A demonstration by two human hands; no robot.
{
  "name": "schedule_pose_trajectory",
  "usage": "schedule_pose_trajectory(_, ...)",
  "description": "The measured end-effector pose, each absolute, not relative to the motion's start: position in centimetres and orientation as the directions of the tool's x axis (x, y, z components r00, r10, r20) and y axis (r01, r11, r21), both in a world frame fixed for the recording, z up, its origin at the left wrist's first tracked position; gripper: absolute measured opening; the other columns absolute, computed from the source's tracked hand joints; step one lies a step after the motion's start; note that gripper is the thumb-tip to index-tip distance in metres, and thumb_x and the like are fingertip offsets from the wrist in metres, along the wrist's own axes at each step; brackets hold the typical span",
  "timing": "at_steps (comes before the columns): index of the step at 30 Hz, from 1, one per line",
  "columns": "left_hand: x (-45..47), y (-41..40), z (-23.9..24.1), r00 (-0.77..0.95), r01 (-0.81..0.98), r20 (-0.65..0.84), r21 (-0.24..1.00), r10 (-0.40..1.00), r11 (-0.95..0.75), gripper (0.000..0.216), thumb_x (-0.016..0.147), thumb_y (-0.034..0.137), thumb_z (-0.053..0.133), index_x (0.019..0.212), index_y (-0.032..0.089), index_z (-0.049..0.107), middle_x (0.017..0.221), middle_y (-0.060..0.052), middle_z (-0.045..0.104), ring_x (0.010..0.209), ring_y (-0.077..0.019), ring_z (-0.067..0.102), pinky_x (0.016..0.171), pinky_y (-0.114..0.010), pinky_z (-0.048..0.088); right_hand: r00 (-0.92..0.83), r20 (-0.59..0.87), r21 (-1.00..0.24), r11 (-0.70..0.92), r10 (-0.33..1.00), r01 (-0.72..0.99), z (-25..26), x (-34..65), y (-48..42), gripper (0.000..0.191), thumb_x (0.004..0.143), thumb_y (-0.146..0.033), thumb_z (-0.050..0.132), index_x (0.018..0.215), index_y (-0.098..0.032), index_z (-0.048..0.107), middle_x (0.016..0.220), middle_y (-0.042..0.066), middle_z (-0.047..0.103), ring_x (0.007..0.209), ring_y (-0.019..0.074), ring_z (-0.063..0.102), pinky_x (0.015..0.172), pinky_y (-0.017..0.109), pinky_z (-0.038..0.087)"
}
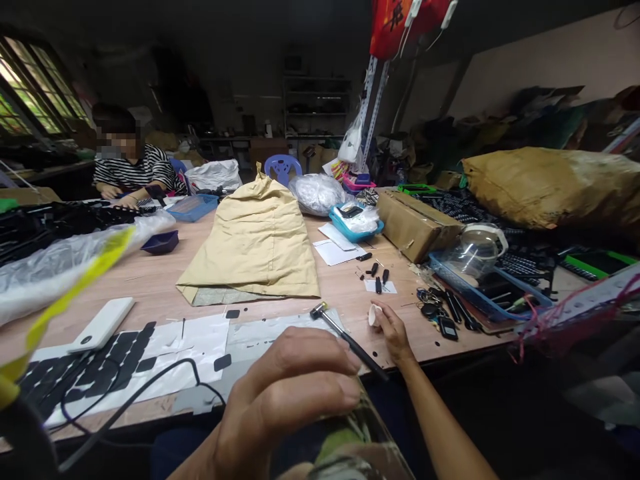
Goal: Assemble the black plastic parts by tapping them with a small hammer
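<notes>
Very near the camera, my left hand (285, 387) is wrapped round a clear, shiny container (345, 443) that looks like a bottle or jar. Its lower part runs out of the frame, and I cannot make out what is inside. Farther right, my right hand (393, 333) pinches a small white round cap (373, 315) above the table edge. Between the hands lies a hammer (353, 340) with a black handle and a yellowish tip. Beyond my right hand, several small black key-fob-like parts (379, 283) lie on and around a white paper slip.
A beige cloth (260, 240) covers something mid-table. At left are a white device (103, 325), black pads on sheets and a loose cable. Keys (440, 320), a blue tray (500, 293) and a cardboard box (417, 223) stand right. A co-worker (135, 160) sits far left.
</notes>
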State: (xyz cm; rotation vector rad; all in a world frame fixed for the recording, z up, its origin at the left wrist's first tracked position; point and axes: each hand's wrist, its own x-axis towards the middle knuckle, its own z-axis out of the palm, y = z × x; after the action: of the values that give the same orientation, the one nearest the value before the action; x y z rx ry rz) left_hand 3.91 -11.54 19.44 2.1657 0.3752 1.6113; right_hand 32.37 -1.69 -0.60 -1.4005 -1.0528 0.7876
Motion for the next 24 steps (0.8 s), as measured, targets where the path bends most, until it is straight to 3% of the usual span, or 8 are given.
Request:
schedule_pose_trajectory(4, 3.4, -11.1, 20.6, 0.355, -0.010, 0.841, 0.441, 0.409, -0.897, 0.034, 0.096, 0.034, 0.062, 0.127, 0.023, 0.059, 0.109, -0.012, 0.072, 0.099, -0.0238, 0.070, 0.090, -0.040, 0.060, 0.365, 0.095, -0.991, 0.052, 0.926, 0.124, -0.7, 32.3, -1.6, 0.061, 0.069, -0.070, 0.064, 0.101, -0.019, 0.073, 0.071, 0.003, 0.063, 0.060, 0.0166, 0.052, 0.054, 0.030, 0.045)
schedule_pose_trajectory(12, 4.2, -11.2, 19.5, 0.233, 0.007, 0.864, 0.456, 0.445, -0.890, 0.040, 0.091, 0.047, 0.067, 0.124, 0.025, 0.061, 0.110, -0.013, 0.072, 0.102, -0.0266, 0.069, 0.091, -0.043, 0.060, 0.365, 0.074, -0.992, 0.032, 0.928, 0.118, -0.6, 32.3, -1.6, 0.058, 0.068, -0.068, 0.063, 0.099, -0.019, 0.071, 0.072, 0.002, 0.063, 0.060, 0.0163, 0.051, 0.055, 0.031, 0.047)
schedule_pose_trajectory(24, 4.7, -10.9, 19.6, 0.200, -0.026, 0.883, 0.439, 0.426, -0.898, 0.051, 0.088, 0.060, 0.066, 0.123, 0.023, 0.061, 0.108, -0.012, 0.071, 0.101, -0.0253, 0.069, 0.093, -0.041, 0.059, 0.359, 0.076, -0.994, 0.040, 0.930, 0.106, -1.0, 32.5, -1.5, 0.064, 0.069, -0.069, 0.065, 0.106, -0.017, 0.071, 0.069, 0.001, 0.062, 0.057, 0.0151, 0.049, 0.054, 0.030, 0.044)
